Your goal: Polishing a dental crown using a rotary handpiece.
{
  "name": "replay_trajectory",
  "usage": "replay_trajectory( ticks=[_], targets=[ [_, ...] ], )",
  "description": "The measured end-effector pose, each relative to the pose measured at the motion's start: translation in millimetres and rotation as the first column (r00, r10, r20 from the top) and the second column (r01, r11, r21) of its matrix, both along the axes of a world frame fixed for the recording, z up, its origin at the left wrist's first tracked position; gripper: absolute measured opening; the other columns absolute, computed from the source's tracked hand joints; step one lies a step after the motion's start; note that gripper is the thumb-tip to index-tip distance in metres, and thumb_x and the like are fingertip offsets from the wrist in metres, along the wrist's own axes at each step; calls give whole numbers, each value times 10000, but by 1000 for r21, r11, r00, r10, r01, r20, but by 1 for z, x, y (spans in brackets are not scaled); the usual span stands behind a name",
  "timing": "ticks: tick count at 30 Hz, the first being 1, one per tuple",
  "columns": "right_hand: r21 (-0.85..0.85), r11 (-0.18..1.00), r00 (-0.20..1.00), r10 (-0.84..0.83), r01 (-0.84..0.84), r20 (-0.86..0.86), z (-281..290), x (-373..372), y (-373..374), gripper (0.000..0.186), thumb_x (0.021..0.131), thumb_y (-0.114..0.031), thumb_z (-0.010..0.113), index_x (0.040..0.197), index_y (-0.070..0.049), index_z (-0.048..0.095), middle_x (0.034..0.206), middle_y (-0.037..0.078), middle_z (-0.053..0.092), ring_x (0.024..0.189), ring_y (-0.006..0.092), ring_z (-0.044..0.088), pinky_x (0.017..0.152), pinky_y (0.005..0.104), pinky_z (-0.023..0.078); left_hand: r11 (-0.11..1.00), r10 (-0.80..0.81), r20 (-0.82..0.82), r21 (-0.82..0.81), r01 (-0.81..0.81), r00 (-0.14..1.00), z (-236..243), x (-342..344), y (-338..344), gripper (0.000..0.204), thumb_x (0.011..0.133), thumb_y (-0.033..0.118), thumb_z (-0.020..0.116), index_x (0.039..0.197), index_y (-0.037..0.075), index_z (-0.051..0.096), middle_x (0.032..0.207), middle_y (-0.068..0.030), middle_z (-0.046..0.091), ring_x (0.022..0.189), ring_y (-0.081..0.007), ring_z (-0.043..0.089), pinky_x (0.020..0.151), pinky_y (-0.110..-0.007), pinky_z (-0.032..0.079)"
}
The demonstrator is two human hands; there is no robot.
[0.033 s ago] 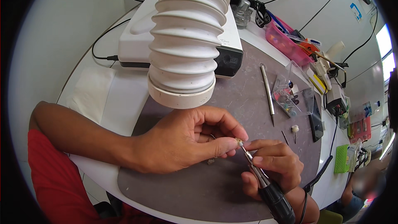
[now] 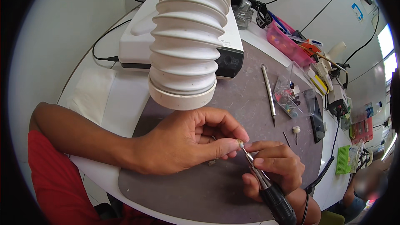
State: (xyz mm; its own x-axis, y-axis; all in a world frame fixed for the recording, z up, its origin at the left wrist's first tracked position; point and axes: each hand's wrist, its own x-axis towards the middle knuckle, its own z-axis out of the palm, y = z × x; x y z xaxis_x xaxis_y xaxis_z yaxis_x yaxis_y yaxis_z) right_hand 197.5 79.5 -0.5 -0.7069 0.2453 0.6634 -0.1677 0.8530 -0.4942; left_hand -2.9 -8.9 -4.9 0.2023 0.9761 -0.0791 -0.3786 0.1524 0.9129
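My left hand (image 2: 187,141) pinches a small pale, tooth-like piece (image 2: 240,143) between thumb and index finger. My right hand (image 2: 277,164) grips a black and silver rotary handpiece (image 2: 271,196), its thin tip meeting the small piece, with my right index finger beside my left fingertips. Above my left hand is the rim of a white ribbed extraction hose (image 2: 183,100). On the grey mat (image 2: 166,191) beyond my hands lie a silver pen-like tool (image 2: 266,87), a short thin rod (image 2: 286,138) and another small pale piece on a pin (image 2: 296,130).
A white machine (image 2: 133,37) stands behind the hose, a folded cloth (image 2: 87,91) at left. To the right are a clear box (image 2: 293,96), dark phone (image 2: 316,129), pink basket (image 2: 287,46), coiled cable (image 2: 321,179) and green basket (image 2: 343,158). A co-worker (image 2: 354,198) is at far right.
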Motion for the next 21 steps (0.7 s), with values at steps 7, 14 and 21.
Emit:
replay_trajectory(
  ticks=[7,14,21],
  targets=[
    [7,1000,1000,2,-2,-7,1,0,0,340,663,-76,799,901,-1,567,745,133,630,741,286,690,550,292,550,1000,-14,26,-9,14,1000,-1,0,1,172,898,22,576,1066,-13,566,982,-71,612,882,-92,608,818,-234,518],
    [-12,1000,999,-22,22,-39,-2,-1,1,343,666,-76,798,903,4,562,738,137,628,736,290,689,548,292,549,1000,-24,31,-3,24,999,-2,-1,2,169,907,32,565,1069,-16,564,988,-102,628,884,-107,618,812,-239,523],
    [-7,1000,1000,-6,6,-4,1,0,0,340,665,-75,798,899,4,564,736,134,628,735,288,688,547,292,549,1000,-29,27,-9,30,999,-1,-2,1,173,907,30,565,1071,-23,564,999,-105,626,899,-108,616,820,-241,521]
  ],
)
